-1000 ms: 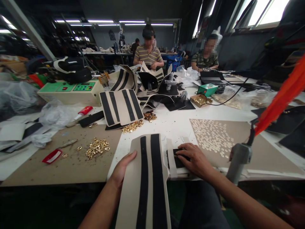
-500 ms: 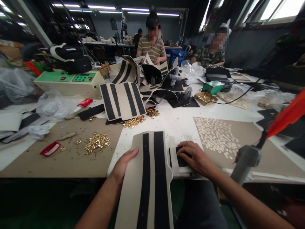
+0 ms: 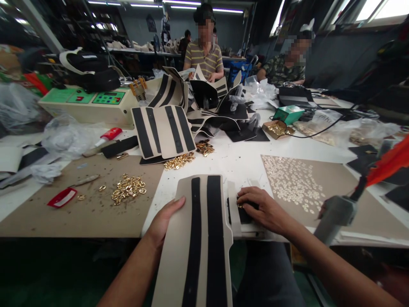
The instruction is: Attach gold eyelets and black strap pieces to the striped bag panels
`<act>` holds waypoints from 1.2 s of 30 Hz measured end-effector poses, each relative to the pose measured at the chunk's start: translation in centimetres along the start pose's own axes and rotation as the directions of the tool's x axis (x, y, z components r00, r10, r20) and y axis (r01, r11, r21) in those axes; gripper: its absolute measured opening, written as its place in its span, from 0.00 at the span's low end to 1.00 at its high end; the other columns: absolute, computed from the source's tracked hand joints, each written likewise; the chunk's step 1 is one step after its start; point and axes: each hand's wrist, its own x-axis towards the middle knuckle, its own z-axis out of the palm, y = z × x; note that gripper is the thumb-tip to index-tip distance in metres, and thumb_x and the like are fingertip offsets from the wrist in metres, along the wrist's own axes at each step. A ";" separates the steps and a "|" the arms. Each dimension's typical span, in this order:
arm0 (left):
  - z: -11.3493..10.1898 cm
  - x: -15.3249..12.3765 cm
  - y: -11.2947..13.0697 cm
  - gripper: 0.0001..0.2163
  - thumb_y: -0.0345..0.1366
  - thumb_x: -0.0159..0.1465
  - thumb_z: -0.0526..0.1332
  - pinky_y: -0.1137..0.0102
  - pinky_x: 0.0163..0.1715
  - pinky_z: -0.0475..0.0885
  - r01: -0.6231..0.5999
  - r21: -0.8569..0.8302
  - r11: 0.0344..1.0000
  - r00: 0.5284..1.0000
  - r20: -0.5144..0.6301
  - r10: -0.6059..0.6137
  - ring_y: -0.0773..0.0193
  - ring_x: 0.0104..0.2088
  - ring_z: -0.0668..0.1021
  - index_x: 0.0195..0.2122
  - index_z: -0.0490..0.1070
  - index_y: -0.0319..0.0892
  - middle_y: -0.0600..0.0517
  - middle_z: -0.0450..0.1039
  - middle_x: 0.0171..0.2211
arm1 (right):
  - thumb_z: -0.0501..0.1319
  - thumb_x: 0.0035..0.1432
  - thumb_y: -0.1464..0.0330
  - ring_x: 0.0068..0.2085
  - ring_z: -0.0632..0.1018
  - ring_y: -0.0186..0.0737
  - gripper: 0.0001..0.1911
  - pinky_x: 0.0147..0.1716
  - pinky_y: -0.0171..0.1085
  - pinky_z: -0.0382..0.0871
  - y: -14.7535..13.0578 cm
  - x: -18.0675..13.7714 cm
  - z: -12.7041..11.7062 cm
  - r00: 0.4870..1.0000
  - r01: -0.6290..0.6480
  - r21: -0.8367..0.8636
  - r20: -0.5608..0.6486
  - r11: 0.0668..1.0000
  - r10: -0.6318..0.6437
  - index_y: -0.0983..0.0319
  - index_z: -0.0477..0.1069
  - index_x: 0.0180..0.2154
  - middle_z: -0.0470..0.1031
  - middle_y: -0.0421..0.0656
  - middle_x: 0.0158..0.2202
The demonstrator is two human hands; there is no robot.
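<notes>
My left hand [image 3: 164, 219] grips the left edge of a long beige panel with two black stripes [image 3: 200, 238] that hangs over the table's near edge. My right hand [image 3: 263, 209] rests just right of the panel on a small black pad [image 3: 243, 213], fingers curled and pinched on a small gold piece there. A heap of gold metal rings [image 3: 128, 187] lies on brown cardboard [image 3: 83, 213] to the left.
More striped panels [image 3: 162, 130] and gold fittings [image 3: 180, 160] lie mid-table. A cardboard sheet strewn with small pale washers [image 3: 294, 179] lies right, a grey tool with an orange hose [image 3: 338, 211] beside it. A cream and green machine [image 3: 89, 104] stands back left. Two people work across the table.
The view has tilted slightly down. My right hand's fingers have shifted a little on the black pad; my left hand keeps its hold on the panel.
</notes>
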 end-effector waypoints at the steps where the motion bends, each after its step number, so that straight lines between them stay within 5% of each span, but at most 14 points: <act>1: 0.0 0.0 0.0 0.23 0.36 0.65 0.68 0.56 0.39 0.84 -0.001 -0.002 1.000 1.000 0.000 0.001 0.42 0.39 0.87 0.61 0.73 0.35 0.36 0.85 0.44 | 0.61 0.66 0.66 0.55 0.76 0.50 0.09 0.57 0.50 0.68 -0.1 -0.2 0.2 1.000 -0.007 -0.031 -0.012 0.999 0.007 0.53 0.80 0.43 0.78 0.44 0.52; 6: 0.1 0.0 0.0 0.23 0.35 0.65 0.69 0.57 0.36 0.84 0.006 -0.017 1.000 1.000 -0.017 -0.006 0.42 0.37 0.87 0.60 0.74 0.35 0.37 0.85 0.42 | 0.64 0.64 0.64 0.53 0.77 0.52 0.06 0.53 0.51 0.69 0.0 -0.4 1.0 0.999 0.000 -0.164 -0.044 0.987 -0.008 0.54 0.80 0.40 0.79 0.46 0.51; 14: -0.1 0.0 0.0 0.22 0.36 0.64 0.69 0.57 0.37 0.84 0.014 -0.023 1.000 1.000 -0.003 -0.014 0.42 0.37 0.87 0.59 0.75 0.36 0.36 0.85 0.43 | 0.65 0.62 0.68 0.57 0.76 0.52 0.07 0.58 0.54 0.68 0.0 0.5 -0.6 0.995 -0.021 -0.150 0.090 0.989 0.035 0.51 0.82 0.40 0.78 0.43 0.54; 26: 0.1 -0.1 0.1 0.22 0.35 0.64 0.69 0.60 0.34 0.83 -0.013 0.000 1.000 1.000 -0.011 0.013 0.44 0.36 0.87 0.59 0.75 0.35 0.36 0.85 0.43 | 0.68 0.60 0.64 0.57 0.77 0.52 0.04 0.60 0.53 0.67 0.8 -0.5 1.5 0.985 -0.146 -0.008 -0.091 0.989 0.145 0.52 0.81 0.38 0.80 0.43 0.51; 31: -0.1 0.0 0.0 0.22 0.35 0.65 0.68 0.59 0.34 0.84 -0.003 -0.007 1.000 1.000 -0.009 0.003 0.44 0.36 0.87 0.59 0.74 0.35 0.36 0.85 0.43 | 0.66 0.64 0.64 0.53 0.78 0.50 0.05 0.56 0.50 0.69 -0.3 -0.5 0.7 0.995 -0.086 -0.175 -0.068 0.981 0.075 0.53 0.81 0.39 0.80 0.44 0.51; 36: -0.1 0.0 -0.3 0.22 0.36 0.65 0.68 0.61 0.36 0.84 0.000 -0.021 1.000 1.000 -0.010 -0.001 0.45 0.38 0.87 0.58 0.75 0.35 0.36 0.85 0.43 | 0.65 0.66 0.65 0.49 0.79 0.50 0.06 0.55 0.53 0.65 -2.0 0.3 -0.7 0.995 0.040 -0.439 0.101 0.898 0.005 0.53 0.82 0.40 0.81 0.43 0.48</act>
